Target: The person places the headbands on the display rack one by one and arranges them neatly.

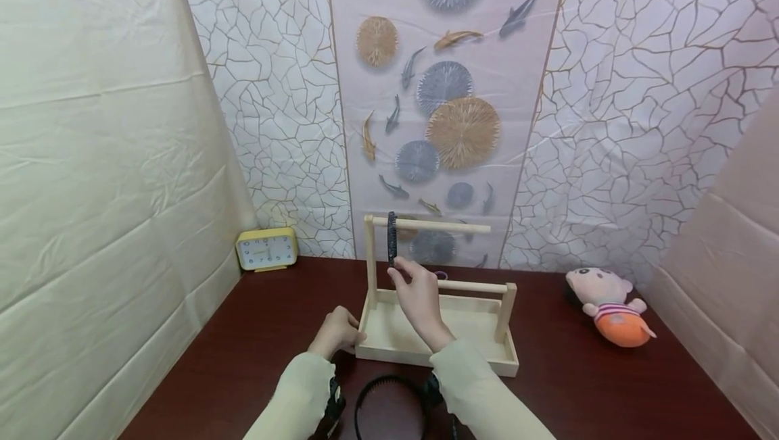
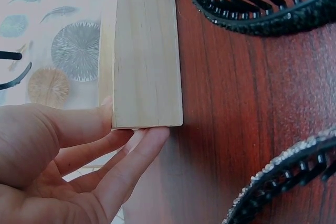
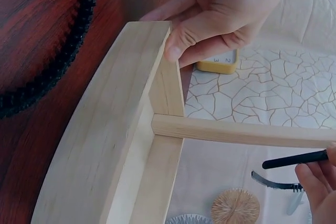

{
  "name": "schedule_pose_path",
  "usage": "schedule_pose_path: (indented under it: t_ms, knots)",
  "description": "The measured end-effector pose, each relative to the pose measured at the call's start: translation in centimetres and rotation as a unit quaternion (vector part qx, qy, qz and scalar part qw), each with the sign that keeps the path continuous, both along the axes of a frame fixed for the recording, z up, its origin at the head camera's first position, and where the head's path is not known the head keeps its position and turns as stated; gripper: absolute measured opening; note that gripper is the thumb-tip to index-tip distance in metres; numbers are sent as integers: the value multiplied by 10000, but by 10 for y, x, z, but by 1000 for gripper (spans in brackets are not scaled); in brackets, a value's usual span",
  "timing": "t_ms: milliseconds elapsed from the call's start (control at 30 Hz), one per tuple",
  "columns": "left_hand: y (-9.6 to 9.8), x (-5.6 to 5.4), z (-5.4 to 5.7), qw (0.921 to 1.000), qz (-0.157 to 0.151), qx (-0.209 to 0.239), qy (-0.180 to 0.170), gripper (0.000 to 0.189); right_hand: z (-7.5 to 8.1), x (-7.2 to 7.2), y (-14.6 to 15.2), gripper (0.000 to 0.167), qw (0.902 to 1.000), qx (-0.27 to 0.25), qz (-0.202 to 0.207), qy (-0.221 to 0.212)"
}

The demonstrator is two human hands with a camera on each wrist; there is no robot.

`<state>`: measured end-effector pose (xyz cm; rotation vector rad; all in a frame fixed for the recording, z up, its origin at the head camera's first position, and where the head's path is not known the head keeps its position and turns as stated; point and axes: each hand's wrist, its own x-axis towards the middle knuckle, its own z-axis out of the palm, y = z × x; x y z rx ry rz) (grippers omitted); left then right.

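A pale wooden rack [image 1: 392, 357] with a tray base and two rods stands on the table. My left hand [image 1: 337, 333] grips the front left corner of the tray, thumb and fingers pinching its wall [image 2: 147, 51]. Up at the higher rod [image 1: 450, 226], my right hand [image 1: 420, 295] pinches a black toothed headband [image 1: 392, 240] by its lower part. The band stands upright against the rod near the left post; whether it rests on the rod I cannot tell. In the right wrist view my right fingertips [image 3: 315, 184] hold the headband's ends [image 3: 294, 159].
Another black toothed headband [image 1: 389, 379] lies on the table in front of the rack. A sparkly headband [image 2: 283, 166] lies nearby in the left wrist view. A yellow clock [image 1: 266, 249] stands at the back left, a plush doll [image 1: 611, 308] at the right.
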<state>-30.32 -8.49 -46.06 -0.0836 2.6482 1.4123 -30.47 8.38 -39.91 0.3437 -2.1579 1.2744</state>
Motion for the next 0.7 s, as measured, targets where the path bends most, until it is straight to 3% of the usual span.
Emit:
schedule_pose_path:
  t_ms: [200,400,700]
  knots:
    - [1,-1,-3,9999,38,-60,-83,26,-5,2,2,29,9983,-25,237,-535]
    - [2,1,-3,9998,-3,-97,-180,28,-7,13,10,31,9963,-106,387,-763]
    - [-2,1,3,9998,-163,-56,-74,31,10,39,26,31,9942,-137,385,-996]
